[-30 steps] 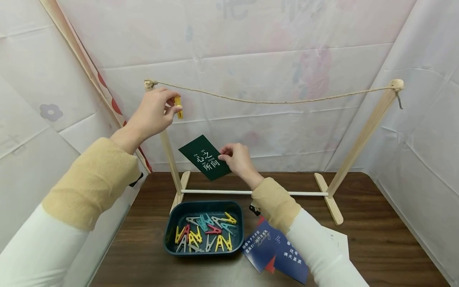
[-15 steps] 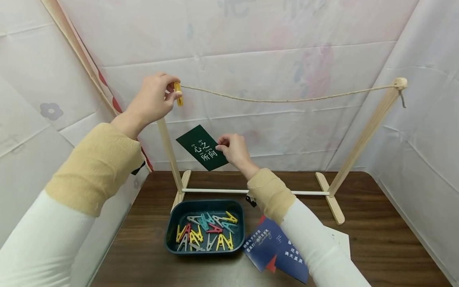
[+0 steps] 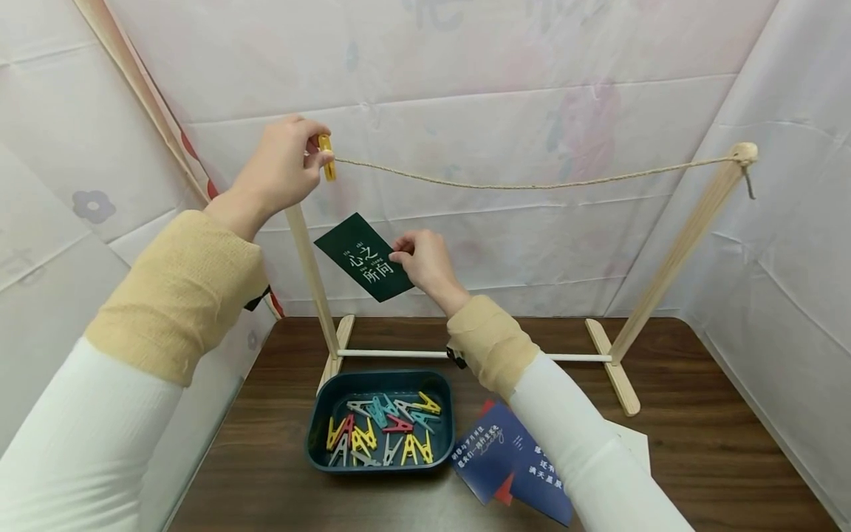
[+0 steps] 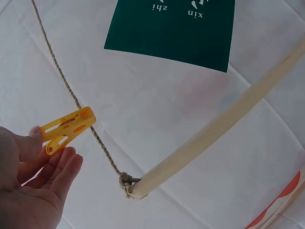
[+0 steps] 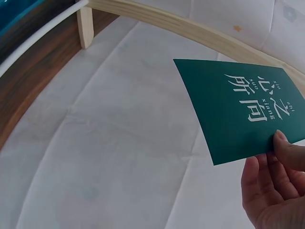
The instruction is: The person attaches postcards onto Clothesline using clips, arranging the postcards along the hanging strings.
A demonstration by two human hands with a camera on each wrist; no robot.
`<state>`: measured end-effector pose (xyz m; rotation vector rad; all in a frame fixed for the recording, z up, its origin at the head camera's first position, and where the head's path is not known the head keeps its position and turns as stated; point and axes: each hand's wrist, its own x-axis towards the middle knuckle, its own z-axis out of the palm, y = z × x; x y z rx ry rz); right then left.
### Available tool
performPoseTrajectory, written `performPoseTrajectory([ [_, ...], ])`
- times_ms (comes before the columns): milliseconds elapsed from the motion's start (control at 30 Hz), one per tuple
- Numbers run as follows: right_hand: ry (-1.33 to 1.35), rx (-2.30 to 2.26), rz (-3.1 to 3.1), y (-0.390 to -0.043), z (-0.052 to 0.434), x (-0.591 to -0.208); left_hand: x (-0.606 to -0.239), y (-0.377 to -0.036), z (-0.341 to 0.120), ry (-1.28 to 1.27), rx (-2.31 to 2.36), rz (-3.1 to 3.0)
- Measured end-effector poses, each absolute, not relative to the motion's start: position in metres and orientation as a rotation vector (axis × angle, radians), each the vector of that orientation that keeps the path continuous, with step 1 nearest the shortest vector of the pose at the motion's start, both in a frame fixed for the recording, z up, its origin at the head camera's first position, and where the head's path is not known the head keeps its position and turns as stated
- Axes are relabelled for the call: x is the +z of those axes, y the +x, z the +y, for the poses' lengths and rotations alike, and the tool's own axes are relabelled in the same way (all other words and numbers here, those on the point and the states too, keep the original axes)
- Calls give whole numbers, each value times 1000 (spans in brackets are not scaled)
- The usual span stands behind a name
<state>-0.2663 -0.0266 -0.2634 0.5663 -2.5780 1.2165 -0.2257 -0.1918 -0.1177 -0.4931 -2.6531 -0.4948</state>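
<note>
The left hand (image 3: pixel 282 166) pinches a yellow peg (image 3: pixel 326 157) in the upper left of the head view, just at the left end of the rope (image 3: pixel 532 185), close to the knot on the left post (image 3: pixel 309 273). The right hand (image 3: pixel 425 258) pinches the right edge of a green card (image 3: pixel 362 257) near the centre of the frame, well below the rope and apart from the peg.

The risks, as a judgement: the card is held only by one edge, so it may tilt or slip when it meets the rope. The peg sits so near the post that the card could knock the wood and hang crooked. The rope is slack and can swing away under pressure, so the peg may close on air or on the rope alone. If the fingers press the peg off its centre, it may spring out and fall toward the tray (image 3: pixel 319 414) of pegs on the worktop (image 3: pixel 698 443), beside the blue cards (image 3: pixel 512 465) in the lower middle
</note>
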Motion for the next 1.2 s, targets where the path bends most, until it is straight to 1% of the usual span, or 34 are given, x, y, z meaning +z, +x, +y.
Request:
performPoseTrajectory([
  [333, 569, 1193, -2537, -269, -34, -247, -111, -228, -191, -464, -489, -2660],
  [1200, 538, 1187, -2531, -273, -50, -223, -101, -239, -192, -440, -469, -2610],
])
